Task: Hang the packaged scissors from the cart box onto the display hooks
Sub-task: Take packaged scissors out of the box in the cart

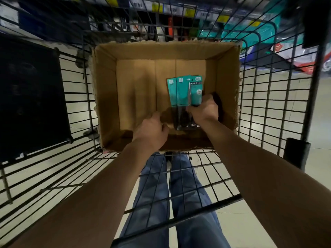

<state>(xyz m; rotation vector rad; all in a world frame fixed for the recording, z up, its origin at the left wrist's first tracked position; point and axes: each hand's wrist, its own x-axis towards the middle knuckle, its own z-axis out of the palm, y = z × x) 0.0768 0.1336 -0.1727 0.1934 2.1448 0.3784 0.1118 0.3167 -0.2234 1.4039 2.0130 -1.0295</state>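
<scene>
Teal-carded scissors packs, fanned together, stand lengthwise in the cardboard box inside my wire cart, card tops pointing away from me. My right hand grips them; my left hand, fingers curled, touches their lower edge.

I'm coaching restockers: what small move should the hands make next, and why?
Probably lift the scissors packs out of the box: the right hand grips their lower end, the left hand rests beside them, and little else shows inside.
</scene>
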